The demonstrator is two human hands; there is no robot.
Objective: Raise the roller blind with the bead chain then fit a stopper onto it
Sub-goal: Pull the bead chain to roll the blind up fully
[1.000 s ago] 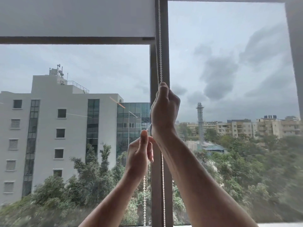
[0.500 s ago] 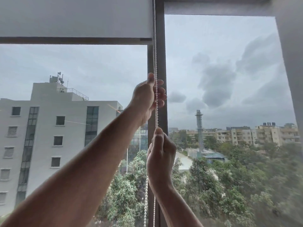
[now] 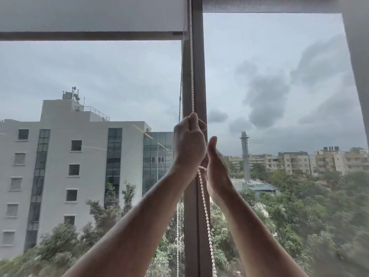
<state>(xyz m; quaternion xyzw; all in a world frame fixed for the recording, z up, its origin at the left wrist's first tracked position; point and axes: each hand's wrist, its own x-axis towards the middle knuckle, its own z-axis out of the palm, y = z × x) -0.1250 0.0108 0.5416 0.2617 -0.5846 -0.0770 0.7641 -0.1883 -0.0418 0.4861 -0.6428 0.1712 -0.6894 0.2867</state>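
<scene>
The grey roller blind sits high in the left window pane, its dark bottom bar near the top. A white bead chain hangs in front of the window mullion. My left hand is closed on this front strand at mid height. Close to its right is my right hand, thumb up and palm loose, with the chain running down beside it. The chain's back strand hangs along the mullion's left edge. No stopper is visible.
The glass fills the view, with a grey building and trees outside. A wall or frame edge borders the right pane. A grey band runs across the top right.
My left hand has come down with the chain from above to beside my right hand. My right hand has loosened its grip. The blind's bottom bar sits slightly higher.
</scene>
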